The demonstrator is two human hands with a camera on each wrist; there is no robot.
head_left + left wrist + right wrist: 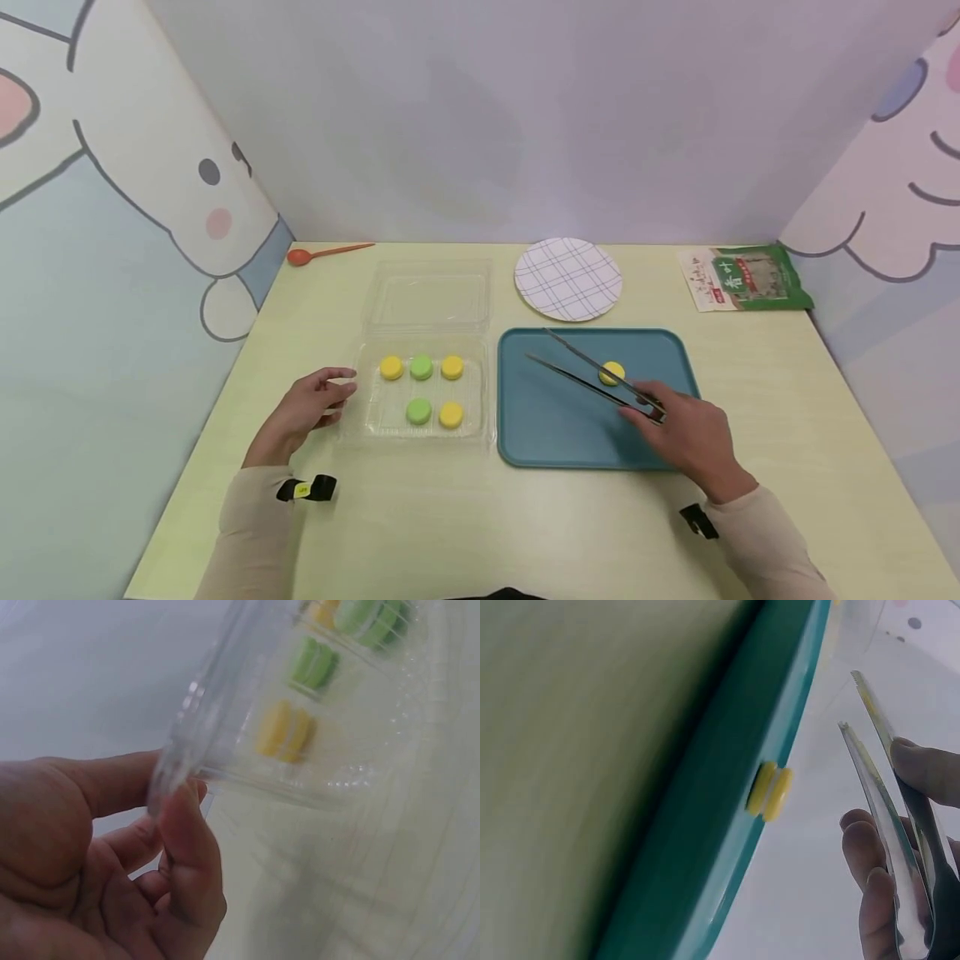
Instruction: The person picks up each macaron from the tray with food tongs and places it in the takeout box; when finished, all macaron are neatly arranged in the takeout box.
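Thumb and fingers of the right hand [686, 429] grip long, silver metal tongs [577, 381], one arm on each side of the grasp. Tong arms stand partly spread; nothing between the tips. Their long axis runs from the hand toward the far left. Key relation: the single yellow, round macaron [614, 367] lies forward-left of the right fingers, short of the tong tips. Head view: farther tong arm crosses in front of it. Right wrist view: tongs and macaron apart, no contact. Macaron lies flat on the teal, rectangular tray [543, 425]; round from above, so no long axis to align with. Right hand is clearly the nearer.

Left hand [303, 408]: thumb and finger pinch the left edge of a clear plastic hinged box [387, 414], lid folded back away from the person. Box sits just left of the tray, holding three yellow macarons [452, 367] and two green macarons [421, 367].
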